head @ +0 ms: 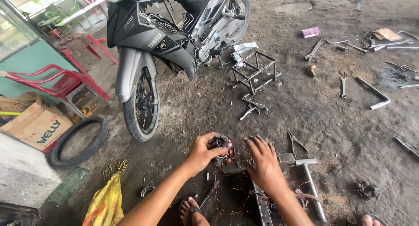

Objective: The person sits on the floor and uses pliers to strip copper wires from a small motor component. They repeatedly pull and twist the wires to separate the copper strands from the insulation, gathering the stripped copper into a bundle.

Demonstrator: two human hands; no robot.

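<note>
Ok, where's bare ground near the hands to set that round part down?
Bare dirt lies between the motorcycle's front wheel and the pliers, ahead of both hands. More lies right of the hammer, toward the L-shaped bar. It is crowded below the left hand and right hand, where copper wire scraps lie.

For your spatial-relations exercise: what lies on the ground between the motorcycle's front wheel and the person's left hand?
In the head view, only bare dirt floor lies between the front wheel and the left hand, which grips a small round wire-wound part.

Daylit dirt floor (331,121) strewn with tools; red chairs (65,84), a teal wall (30,62), perhaps tables (78,14) beyond.
</note>
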